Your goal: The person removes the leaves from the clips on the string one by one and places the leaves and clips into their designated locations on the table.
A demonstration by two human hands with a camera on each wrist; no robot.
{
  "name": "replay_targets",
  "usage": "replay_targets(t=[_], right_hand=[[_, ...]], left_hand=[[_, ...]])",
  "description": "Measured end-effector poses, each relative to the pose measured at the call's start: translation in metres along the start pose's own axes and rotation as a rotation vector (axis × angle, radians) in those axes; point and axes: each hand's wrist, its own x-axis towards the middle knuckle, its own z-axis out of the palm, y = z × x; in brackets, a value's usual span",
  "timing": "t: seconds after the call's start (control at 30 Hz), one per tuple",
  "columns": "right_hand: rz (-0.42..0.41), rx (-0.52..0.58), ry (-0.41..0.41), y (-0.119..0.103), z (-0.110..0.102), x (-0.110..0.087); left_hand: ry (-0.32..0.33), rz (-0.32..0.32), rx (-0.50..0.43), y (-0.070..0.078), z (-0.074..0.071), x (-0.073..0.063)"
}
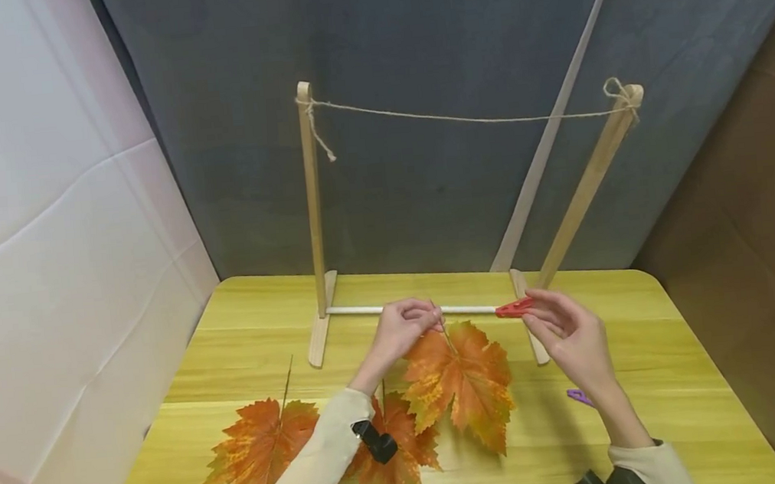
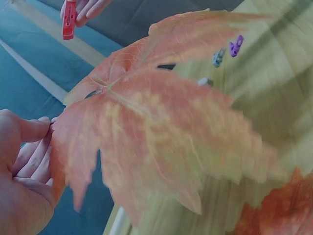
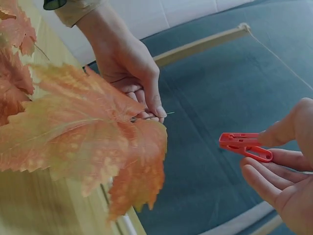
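Note:
An orange artificial maple leaf (image 1: 460,382) hangs by its stem from my left hand (image 1: 405,329), thumb and fingertips pinching the stem. In the right wrist view the stem's tip pokes out past the left thumb. My right hand (image 1: 576,341) pinches a red clothespin (image 1: 514,308) between thumb and fingers, its nose pointing toward the leaf. Leaf and clothespin are apart. Two more maple leaves, one at the left (image 1: 263,449) and one partly behind my left sleeve (image 1: 395,456), lie on the table.
A wooden stand with two posts (image 1: 313,202) carries a twine line (image 1: 446,118) between their tops. A white rod (image 1: 359,310) joins the bases. On the table (image 1: 685,400), a purple clothespin (image 1: 579,397) lies near my right wrist; the left wrist view also shows a grey-blue clothespin (image 2: 218,58).

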Motion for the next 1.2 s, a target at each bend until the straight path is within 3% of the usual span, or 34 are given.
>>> replay_targets(t=[0.47, 0.63, 0.87, 1.2], right_hand=[[0.234, 0.079, 0.084, 0.024, -0.029, -0.041], [0.278, 0.067, 0.092, 0.034, -0.039, -0.052], [0.362, 0.079, 0.089, 0.044, -0.049, -0.067], [0.493, 0.026, 0.098, 0.062, -0.057, -0.09]], left_hand=[[-0.05, -0.027, 0.026, -0.021, 0.03, 0.0], [-0.052, -0.031, 0.044, -0.027, 0.039, 0.002], [-0.059, -0.084, 0.081, -0.036, 0.051, 0.005], [-0.084, -0.065, 0.143, -0.058, 0.07, 0.008]])
